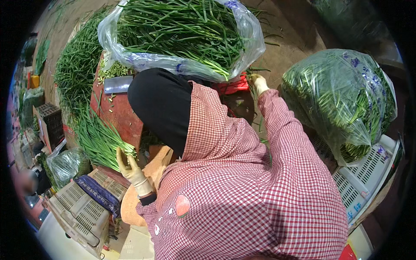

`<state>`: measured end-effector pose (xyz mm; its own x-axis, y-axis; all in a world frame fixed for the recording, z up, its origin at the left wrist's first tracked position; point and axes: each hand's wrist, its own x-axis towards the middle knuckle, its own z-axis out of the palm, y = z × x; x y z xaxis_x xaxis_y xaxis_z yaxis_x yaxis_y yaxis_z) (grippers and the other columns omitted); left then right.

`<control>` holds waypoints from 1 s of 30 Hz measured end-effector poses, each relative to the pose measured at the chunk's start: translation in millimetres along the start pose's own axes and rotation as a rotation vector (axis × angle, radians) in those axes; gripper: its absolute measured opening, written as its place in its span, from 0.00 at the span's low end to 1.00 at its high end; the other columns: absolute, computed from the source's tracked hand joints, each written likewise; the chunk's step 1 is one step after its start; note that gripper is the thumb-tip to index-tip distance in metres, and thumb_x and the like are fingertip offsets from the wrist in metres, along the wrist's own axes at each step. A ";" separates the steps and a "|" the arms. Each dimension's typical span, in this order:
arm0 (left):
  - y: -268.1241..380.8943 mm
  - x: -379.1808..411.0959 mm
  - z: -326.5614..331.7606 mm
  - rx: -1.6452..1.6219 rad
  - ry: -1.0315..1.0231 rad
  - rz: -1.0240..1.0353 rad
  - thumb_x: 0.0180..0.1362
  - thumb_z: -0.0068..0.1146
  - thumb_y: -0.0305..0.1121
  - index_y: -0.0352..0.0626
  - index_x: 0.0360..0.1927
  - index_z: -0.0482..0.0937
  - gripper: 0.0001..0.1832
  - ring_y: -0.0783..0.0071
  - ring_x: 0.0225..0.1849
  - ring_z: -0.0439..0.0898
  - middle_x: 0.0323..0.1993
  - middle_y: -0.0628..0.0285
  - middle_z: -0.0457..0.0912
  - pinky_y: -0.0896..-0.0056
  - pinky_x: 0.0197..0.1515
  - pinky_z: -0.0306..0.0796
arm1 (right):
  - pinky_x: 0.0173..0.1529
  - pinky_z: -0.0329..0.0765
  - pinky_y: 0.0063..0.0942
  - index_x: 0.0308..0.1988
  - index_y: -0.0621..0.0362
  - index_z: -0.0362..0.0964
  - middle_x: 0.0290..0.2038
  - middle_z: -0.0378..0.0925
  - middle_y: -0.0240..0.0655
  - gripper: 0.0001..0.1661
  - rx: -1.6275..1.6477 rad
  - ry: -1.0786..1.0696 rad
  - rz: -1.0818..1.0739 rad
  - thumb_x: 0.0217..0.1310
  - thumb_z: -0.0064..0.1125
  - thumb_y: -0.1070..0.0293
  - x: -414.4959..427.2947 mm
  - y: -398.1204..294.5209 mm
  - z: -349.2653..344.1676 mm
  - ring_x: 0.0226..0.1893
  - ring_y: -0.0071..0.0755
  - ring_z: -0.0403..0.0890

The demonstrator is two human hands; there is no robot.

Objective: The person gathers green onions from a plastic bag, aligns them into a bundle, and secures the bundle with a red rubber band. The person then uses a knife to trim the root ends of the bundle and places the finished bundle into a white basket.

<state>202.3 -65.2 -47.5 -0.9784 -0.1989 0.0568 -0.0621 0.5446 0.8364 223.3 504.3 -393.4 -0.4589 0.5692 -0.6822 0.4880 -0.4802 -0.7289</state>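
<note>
My left hand [131,169], in a pale rubber glove, touches the pale stem ends of a bunch of long green garlic chives [100,139], its fingers apart. The bunch lies on a worn red board [125,112]. A wide metal cleaver blade [118,85] lies farther up the board, beside cut stem pieces [115,72]. My right hand [259,83], also gloved, is at the right, beside red plastic strips [232,86]; its fingertips are bent near some green leaves, and their grip is unclear. A black head covering and checkered clothing hide the middle.
A large open plastic bag [256,42] of chives stands beyond the board. Another full bag [328,87] sits on a white crate [351,191] at the right. Loose chives [78,65] are heaped at the left. Plastic crates [78,208] stand lower left; a person [40,182] is farther off.
</note>
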 end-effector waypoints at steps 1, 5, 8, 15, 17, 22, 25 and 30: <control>0.9 -6.5 -1.4 -0.004 0.006 -0.010 0.68 0.49 0.21 0.39 0.69 0.67 0.25 0.65 0.67 0.70 0.67 0.55 0.71 0.67 0.68 0.63 | 0.31 0.76 0.25 0.46 0.62 0.78 0.31 0.81 0.35 0.12 0.062 0.072 0.058 0.65 0.52 0.76 -11.6 -25.5 12.0 0.29 0.30 0.80; -3.2 -4.2 1.4 -0.020 -0.022 -0.023 0.67 0.48 0.19 0.37 0.69 0.67 0.26 0.66 0.67 0.70 0.66 0.55 0.71 0.68 0.68 0.64 | 0.36 0.77 0.27 0.56 0.62 0.73 0.37 0.83 0.36 0.22 -0.203 -0.111 -0.011 0.62 0.57 0.74 9.4 -29.5 6.5 0.32 0.31 0.81; -6.2 -6.3 6.8 -0.003 -0.022 -0.044 0.67 0.48 0.19 0.38 0.69 0.67 0.26 0.66 0.67 0.70 0.66 0.55 0.71 0.68 0.69 0.63 | 0.52 0.76 0.31 0.60 0.55 0.71 0.44 0.84 0.38 0.30 -0.547 -0.314 -0.194 0.58 0.67 0.66 -16.8 -45.3 32.7 0.45 0.36 0.83; 0.9 -4.2 11.4 0.007 -0.067 -0.072 0.68 0.51 0.24 0.38 0.68 0.69 0.24 0.65 0.64 0.72 0.65 0.55 0.73 0.67 0.67 0.64 | 0.49 0.80 0.41 0.52 0.57 0.78 0.47 0.84 0.45 0.25 -0.849 -0.115 -0.304 0.57 0.67 0.58 -54.4 -13.9 53.6 0.47 0.50 0.85; -10.6 -7.4 8.8 -0.030 -0.058 -0.087 0.68 0.51 0.24 0.38 0.68 0.69 0.24 0.64 0.65 0.71 0.65 0.55 0.73 0.67 0.67 0.64 | 0.40 0.82 0.40 0.48 0.61 0.78 0.42 0.84 0.42 0.18 -0.537 -0.120 0.127 0.61 0.64 0.64 -64.1 -3.8 38.2 0.38 0.39 0.86; -22.0 -9.0 8.6 -0.054 -0.027 -0.126 0.67 0.51 0.24 0.38 0.67 0.70 0.24 0.63 0.65 0.72 0.64 0.53 0.74 0.65 0.68 0.63 | 0.32 0.80 0.28 0.47 0.65 0.77 0.37 0.82 0.38 0.12 -0.353 -0.252 0.257 0.64 0.59 0.73 -99.7 18.0 -23.8 0.28 0.29 0.83; -10.6 -6.2 14.7 0.033 -0.056 -0.091 0.67 0.51 0.25 0.37 0.66 0.71 0.23 0.63 0.64 0.72 0.63 0.54 0.75 0.64 0.68 0.63 | 0.32 0.78 0.29 0.46 0.66 0.78 0.36 0.82 0.39 0.11 -0.173 -0.210 0.309 0.63 0.57 0.77 -115.3 18.8 -30.3 0.29 0.28 0.83; -21.2 -5.4 9.5 -0.063 -0.061 -0.160 0.67 0.48 0.19 0.38 0.68 0.68 0.25 0.66 0.66 0.71 0.65 0.56 0.72 0.68 0.68 0.64 | 0.40 0.79 0.28 0.50 0.65 0.77 0.37 0.82 0.37 0.15 -0.265 -0.246 0.124 0.63 0.57 0.77 -116.3 5.6 -19.6 0.34 0.30 0.83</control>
<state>207.0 -67.9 -70.7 -0.9672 -0.2283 -0.1117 -0.2077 0.4570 0.8649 294.0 448.5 -317.0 -0.5330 0.3255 -0.7810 0.7114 -0.3274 -0.6219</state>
